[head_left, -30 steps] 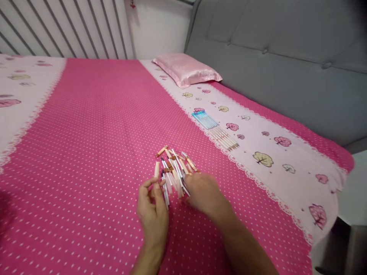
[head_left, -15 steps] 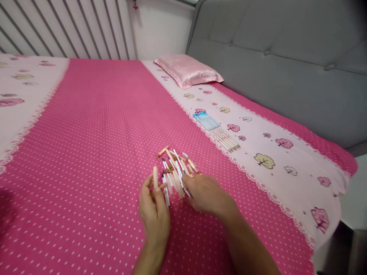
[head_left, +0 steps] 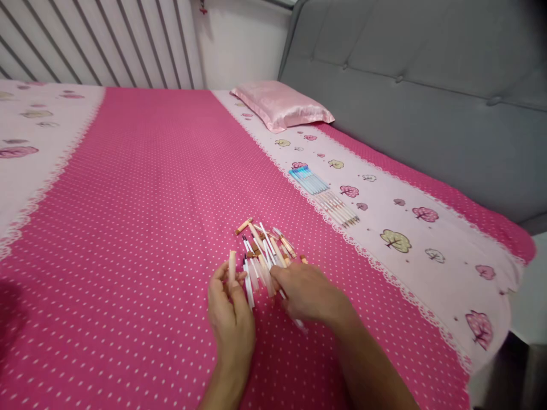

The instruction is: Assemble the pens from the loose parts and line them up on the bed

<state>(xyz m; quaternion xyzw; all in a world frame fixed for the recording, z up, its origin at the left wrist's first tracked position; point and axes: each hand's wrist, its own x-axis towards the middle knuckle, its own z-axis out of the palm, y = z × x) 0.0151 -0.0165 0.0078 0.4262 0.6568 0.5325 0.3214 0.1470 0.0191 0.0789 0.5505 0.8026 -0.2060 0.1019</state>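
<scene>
Head view: the left hand (head_left: 233,319) is closing its thumb and fingers (head_left: 219,272) around a pale tube (head_left: 232,265), which is standing roughly upright at the left of the pile. The right hand (head_left: 308,293) is sitting over the near right side of that mess with its fingers curled down; they're mostly hiding, so I can't tell how far open they are or what they're gripping. A blurry thin stick (head_left: 300,326) is poking out on the near side of it. Between the hands and just beyond, the loose pile (head_left: 268,245) is lying criss-cross, with white sticks (head_left: 249,289) and brown bits (head_left: 251,254) showing. Farther right, a row of blue pens (head_left: 311,181) is lying just beyond a row of pale pens (head_left: 337,208), both on the bed (head_left: 149,228). A pink pillow (head_left: 282,106) is resting at the far side, by the grey headboard (head_left: 410,62).
</scene>
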